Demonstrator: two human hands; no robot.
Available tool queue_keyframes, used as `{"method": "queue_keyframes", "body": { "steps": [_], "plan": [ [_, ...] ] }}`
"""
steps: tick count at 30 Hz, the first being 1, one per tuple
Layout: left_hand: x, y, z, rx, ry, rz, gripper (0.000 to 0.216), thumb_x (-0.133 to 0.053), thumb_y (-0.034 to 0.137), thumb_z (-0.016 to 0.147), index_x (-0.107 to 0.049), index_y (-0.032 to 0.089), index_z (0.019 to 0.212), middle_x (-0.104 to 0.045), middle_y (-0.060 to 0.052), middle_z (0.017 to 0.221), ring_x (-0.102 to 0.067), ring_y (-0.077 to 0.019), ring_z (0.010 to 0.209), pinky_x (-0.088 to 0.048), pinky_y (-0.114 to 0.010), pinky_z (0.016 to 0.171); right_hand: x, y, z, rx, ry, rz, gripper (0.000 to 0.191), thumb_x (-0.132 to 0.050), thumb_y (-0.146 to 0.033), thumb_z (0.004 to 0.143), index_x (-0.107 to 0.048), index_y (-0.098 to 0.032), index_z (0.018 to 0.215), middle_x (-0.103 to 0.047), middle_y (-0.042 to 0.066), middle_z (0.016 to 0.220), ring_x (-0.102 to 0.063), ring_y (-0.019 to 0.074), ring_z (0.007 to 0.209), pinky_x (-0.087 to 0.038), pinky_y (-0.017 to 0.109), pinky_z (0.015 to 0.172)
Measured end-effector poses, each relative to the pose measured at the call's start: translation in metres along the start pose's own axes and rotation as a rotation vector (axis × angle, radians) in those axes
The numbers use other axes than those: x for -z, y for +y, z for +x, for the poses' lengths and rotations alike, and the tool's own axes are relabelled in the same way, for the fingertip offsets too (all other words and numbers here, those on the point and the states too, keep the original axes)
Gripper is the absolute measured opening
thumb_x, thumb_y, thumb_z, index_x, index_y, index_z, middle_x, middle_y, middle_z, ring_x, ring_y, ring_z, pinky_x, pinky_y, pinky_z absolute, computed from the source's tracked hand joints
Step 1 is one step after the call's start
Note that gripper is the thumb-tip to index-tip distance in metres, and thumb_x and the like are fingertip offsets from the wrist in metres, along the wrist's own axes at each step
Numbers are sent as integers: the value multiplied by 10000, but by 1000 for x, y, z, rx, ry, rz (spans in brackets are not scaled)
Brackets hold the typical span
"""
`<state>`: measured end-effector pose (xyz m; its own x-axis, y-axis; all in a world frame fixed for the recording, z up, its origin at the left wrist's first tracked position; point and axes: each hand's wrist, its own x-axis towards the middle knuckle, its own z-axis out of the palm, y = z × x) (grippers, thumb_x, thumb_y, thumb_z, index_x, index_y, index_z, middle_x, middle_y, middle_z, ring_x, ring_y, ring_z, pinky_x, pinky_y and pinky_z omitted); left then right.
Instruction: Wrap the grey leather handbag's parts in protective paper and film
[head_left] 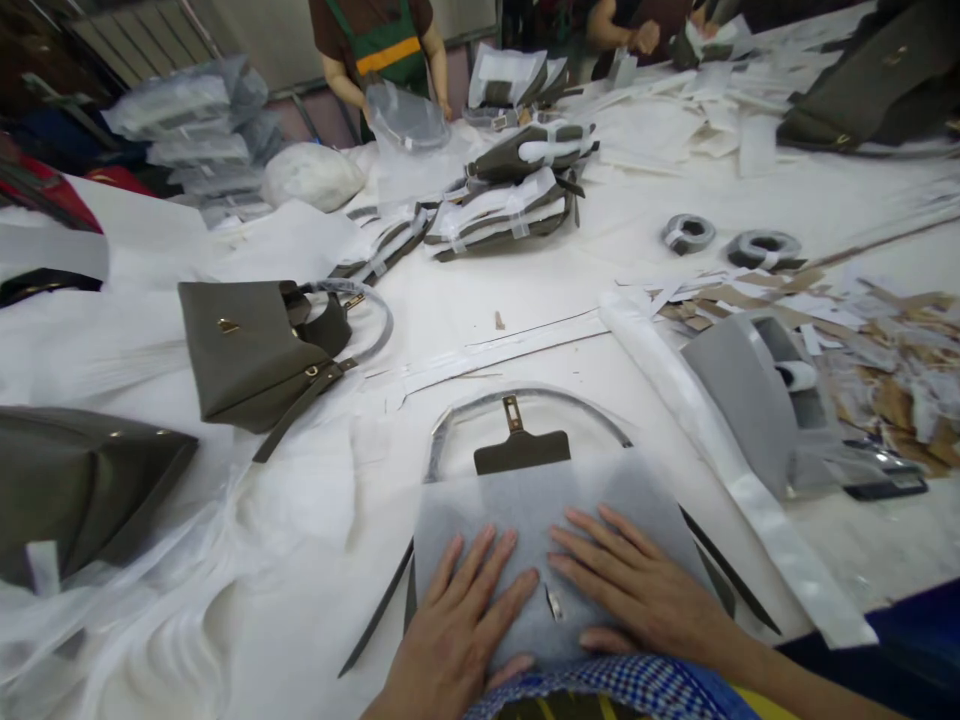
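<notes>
Both my hands lie flat on a thin white foam sheet (525, 510) that covers an olive handbag at the table's near edge. My left hand (457, 620) presses the sheet's lower left, fingers spread. My right hand (637, 590) rests on its lower right, fingers pointing left. Between the hands a small metal clasp (553, 602) shows on the sheet. The bag's dark flap tab (521, 450) and its wrapped curved handle (525, 400) stick out past the sheet's far edge.
An uncovered olive handbag (255, 350) lies to the left, another (75, 480) at the far left edge. Wrapped bags are stacked (510, 190) at mid table. A grey box (757, 390), tape rolls (761, 247) and paper scraps lie to the right. People work at the far side.
</notes>
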<state>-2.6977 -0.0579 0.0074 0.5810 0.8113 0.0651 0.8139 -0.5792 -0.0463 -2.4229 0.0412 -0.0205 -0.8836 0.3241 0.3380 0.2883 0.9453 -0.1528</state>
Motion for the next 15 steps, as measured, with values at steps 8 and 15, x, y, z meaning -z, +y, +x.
{"method": "queue_keyframes", "body": {
  "steps": [8,15],
  "plan": [
    [5,-21,15,86,98,-71,378,-400,248,1017,-568,184,1350,-565,-24,1417,-509,-147,1308,-350,-260,1136,4,27,3,-173,-8,79,527,-505,-281,975,-411,-194,1486,-572,59,1407,-517,207,1321,-473,377,1104],
    [18,-35,47,320,-10,-199,462,-459,473,995,-550,169,1330,-632,-63,1324,-557,-253,1239,-259,-492,1193,17,35,25,-281,-117,22,551,-492,-502,959,-523,-160,1390,-616,114,1346,-607,293,1179,-487,503,1027]
  ]
}}
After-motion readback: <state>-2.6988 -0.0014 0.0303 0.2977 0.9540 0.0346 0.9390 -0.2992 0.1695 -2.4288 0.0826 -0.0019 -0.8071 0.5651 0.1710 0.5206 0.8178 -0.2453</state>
